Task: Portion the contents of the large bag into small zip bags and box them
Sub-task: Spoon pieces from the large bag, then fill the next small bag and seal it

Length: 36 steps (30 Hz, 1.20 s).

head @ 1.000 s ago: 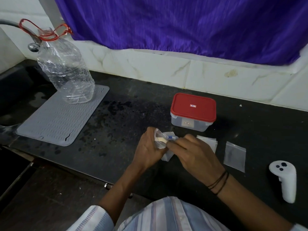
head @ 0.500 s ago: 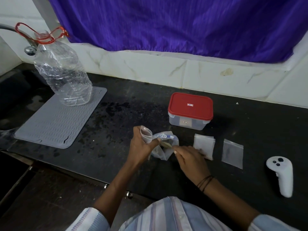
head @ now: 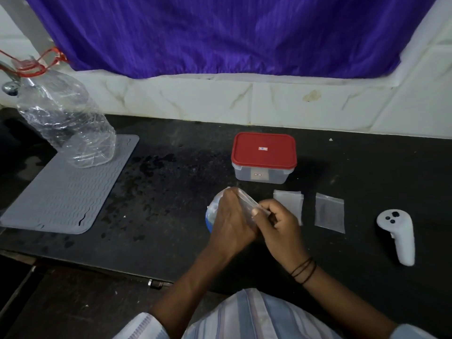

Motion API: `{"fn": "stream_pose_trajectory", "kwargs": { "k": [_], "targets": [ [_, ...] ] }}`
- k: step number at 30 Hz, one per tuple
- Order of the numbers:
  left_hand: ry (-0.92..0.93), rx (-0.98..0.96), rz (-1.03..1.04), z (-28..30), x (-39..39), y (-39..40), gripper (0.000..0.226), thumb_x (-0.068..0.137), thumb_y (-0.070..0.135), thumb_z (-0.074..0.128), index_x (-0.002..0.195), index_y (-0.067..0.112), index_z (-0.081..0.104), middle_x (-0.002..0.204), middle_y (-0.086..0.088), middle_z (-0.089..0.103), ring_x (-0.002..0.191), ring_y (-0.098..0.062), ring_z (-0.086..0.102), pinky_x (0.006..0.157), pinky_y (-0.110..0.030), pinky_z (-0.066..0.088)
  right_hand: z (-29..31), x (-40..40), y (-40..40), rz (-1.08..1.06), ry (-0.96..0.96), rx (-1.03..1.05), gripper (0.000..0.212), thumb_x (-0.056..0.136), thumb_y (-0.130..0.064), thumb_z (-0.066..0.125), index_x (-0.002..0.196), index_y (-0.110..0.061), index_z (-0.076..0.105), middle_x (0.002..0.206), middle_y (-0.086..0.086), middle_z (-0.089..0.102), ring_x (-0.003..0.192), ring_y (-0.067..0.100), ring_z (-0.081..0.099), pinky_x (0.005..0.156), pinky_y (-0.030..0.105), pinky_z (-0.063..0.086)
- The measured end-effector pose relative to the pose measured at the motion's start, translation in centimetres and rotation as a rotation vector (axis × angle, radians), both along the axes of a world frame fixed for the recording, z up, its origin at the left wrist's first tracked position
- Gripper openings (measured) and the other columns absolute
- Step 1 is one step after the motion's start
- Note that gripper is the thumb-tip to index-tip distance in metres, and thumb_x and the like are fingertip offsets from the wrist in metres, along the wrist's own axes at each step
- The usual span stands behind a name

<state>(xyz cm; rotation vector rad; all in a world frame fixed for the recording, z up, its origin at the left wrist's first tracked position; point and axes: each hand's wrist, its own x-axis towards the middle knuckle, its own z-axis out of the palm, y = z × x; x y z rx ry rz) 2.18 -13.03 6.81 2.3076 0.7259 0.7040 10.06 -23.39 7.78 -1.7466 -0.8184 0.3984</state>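
Left hand [head: 228,216], frame centre: fingers curled round bunched large bag [head: 212,213], also pinching one end of small zip bag [head: 247,201]. Right hand [head: 278,222] pinches other end of same bag, thumb on top. Contents not visible.

Judged step: open or hold zip mouth for filling. Keep mouth taut between both pinches, large bag upright, work low over desk [head: 171,192].

Two spare zip bags [head: 329,212] flat, right of hands. Red-lidded box [head: 264,156] just behind, lid on, must come off before boxing. White controller [head: 397,234] far right.

dim, soft (slightly blurred), edges bowed outward
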Motion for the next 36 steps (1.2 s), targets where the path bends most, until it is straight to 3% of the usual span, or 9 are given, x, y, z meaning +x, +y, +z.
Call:
{"fn": "stream_pose_trajectory", "kwargs": {
  "k": [3,5,8,11,14,21,26,33,36],
  "targets": [
    [0.033,-0.265,-0.090,0.0,0.5,-1.1,0.065,0.079,0.046,0.075,0.116,0.039,0.022,0.119,0.007,0.049,0.106,-0.003,0.051,0.085,-0.014,0.042,-0.6,0.7,-0.7,-0.150,0.105,0.108,0.007,0.096,-0.023,0.058,0.091,-0.024,0.062,0.082,-0.006,0.065,0.077,0.011,0.063,0.067,0.029,0.053],
    [0.047,-0.388,-0.156,-0.2,0.5,-1.6,0.069,0.076,0.038,0.082,0.118,0.033,0.028,0.120,0.011,0.050,0.106,0.003,0.052,0.085,-0.016,0.048,-0.7,1.3,-1.1,-0.222,0.171,0.158,0.006,0.097,-0.024,0.055,0.094,-0.026,0.060,0.087,-0.004,0.065,0.082,0.013,0.065,0.068,0.032,0.055],
    [-0.073,-0.645,-0.265,-0.3,1.5,-2.3,0.051,0.082,0.034,0.076,0.123,0.028,0.046,0.116,0.010,0.060,0.106,-0.006,0.063,0.086,-0.032,0.058,-1.1,2.7,-1.8,-0.299,0.198,0.163,0.006,0.098,-0.020,0.053,0.097,-0.022,0.058,0.091,-0.003,0.064,0.081,0.005,0.064,0.066,0.025,0.054],
    [-0.130,-0.786,-0.217,-0.2,3.2,-2.2,0.016,0.101,0.028,0.054,0.111,0.017,0.061,0.101,0.004,0.069,0.092,-0.010,0.068,0.078,-0.032,0.057,-1.6,4.1,-2.3,-0.288,0.170,0.130,0.004,0.098,-0.018,0.053,0.098,-0.017,0.058,0.096,-0.001,0.064,0.087,0.010,0.064,0.069,0.027,0.056],
    [-0.091,-0.713,-0.121,-0.1,5.5,-2.1,0.021,0.105,0.024,0.049,0.093,0.011,0.060,0.082,0.004,0.063,0.075,-0.005,0.060,0.068,-0.025,0.049,-2.3,5.4,-2.5,-0.339,0.135,0.115,0.003,0.096,-0.019,0.057,0.099,-0.016,0.056,0.095,-0.002,0.064,0.088,0.011,0.064,0.071,0.028,0.056],
    [-0.026,-0.330,-0.055,-2.4,8.7,-3.5,0.018,0.106,0.031,0.041,0.095,0.019,0.051,0.087,0.005,0.063,0.080,-0.006,0.063,0.067,-0.025,0.053,-3.8,7.7,-1.4,-0.616,0.311,0.064,0.012,0.098,-0.020,0.050,0.093,-0.014,0.059,0.090,-0.004,0.063,0.089,0.012,0.060,0.078,0.028,0.051],
    [-0.043,-0.320,-0.048,-3.0,9.5,-4.6,0.016,0.107,0.032,0.038,0.098,0.023,0.048,0.091,0.007,0.062,0.082,-0.002,0.062,0.064,-0.011,0.045,-4.2,8.1,-0.9,-0.707,0.063,0.009,0.014,0.101,-0.016,0.043,0.093,-0.014,0.055,0.082,-0.009,0.056,0.078,0.007,0.054,0.066,0.011,0.039],
    [0.056,-0.326,0.026,-4.2,11.1,-3.5,0.022,0.105,0.033,0.043,0.100,0.014,0.055,0.090,-0.002,0.067,0.082,-0.017,0.066,0.074,-0.043,0.056,-6.1,10.4,-1.4,-0.525,-0.107,-0.156,0.008,0.101,-0.024,0.046,0.103,-0.018,0.049,0.083,-0.007,0.057,0.073,0.005,0.054,0.059,0.013,0.037],
    [0.224,-0.277,0.050,-4.2,12.2,-2.2,0.023,0.103,0.031,0.047,0.102,0.011,0.059,0.096,-0.008,0.070,0.090,-0.026,0.066,0.080,-0.040,0.053,-6.7,11.7,-1.4,-0.469,-0.113,-0.239,0.007,0.101,-0.024,0.046,0.102,-0.018,0.050,0.086,-0.002,0.061,0.078,0.013,0.058,0.063,0.023,0.042]
  ]
}}
